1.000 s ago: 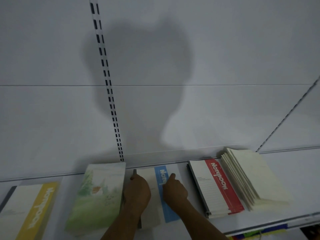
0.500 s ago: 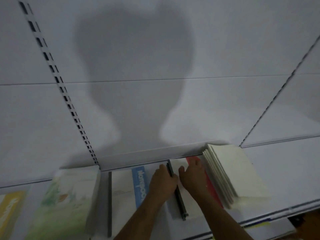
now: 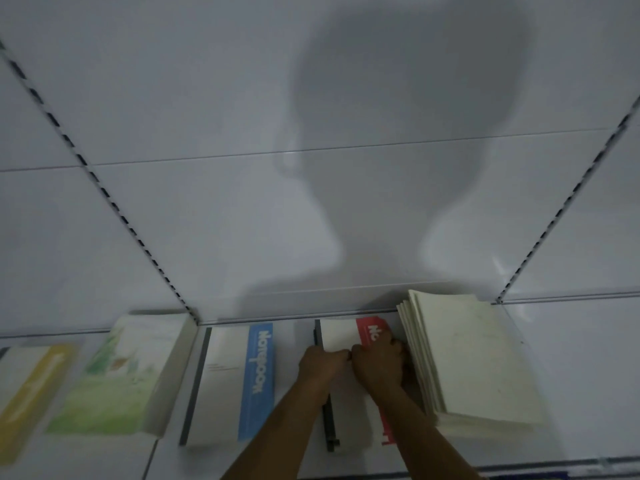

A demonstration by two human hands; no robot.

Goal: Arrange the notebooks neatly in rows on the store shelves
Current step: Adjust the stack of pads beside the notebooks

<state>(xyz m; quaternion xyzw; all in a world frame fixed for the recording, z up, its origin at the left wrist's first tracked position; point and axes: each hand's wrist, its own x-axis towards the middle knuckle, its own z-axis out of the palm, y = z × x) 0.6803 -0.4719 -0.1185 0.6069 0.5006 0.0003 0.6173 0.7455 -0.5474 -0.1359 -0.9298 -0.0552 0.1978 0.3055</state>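
A white notebook with a red stripe [image 3: 337, 336] lies flat on the white shelf [image 3: 575, 393]. My left hand [image 3: 322, 368] curls over its dark spine edge on the left. My right hand [image 3: 379, 363] curls over its red-stripe edge, tight against a stack of cream notebooks [image 3: 478, 358] on the right. Both hands grip the red notebook and hide its middle. To its left lie a blue-striped notebook [image 3: 225, 375], a green picture notebook stack [image 3: 117, 375] and a blurred yellow-striped notebook [image 3: 24, 386].
A white back panel rises behind the shelf, with slotted uprights at the left [image 3: 104, 192] and right [image 3: 568, 202]. My shadow falls on the panel. The shelf's front lip [image 3: 554, 464] runs along the bottom right, and bare shelf extends right of the cream stack.
Both hands left the blue-striped notebook and moved right onto the red-striped one, closing on its two sides. The view has shifted right and nearer.
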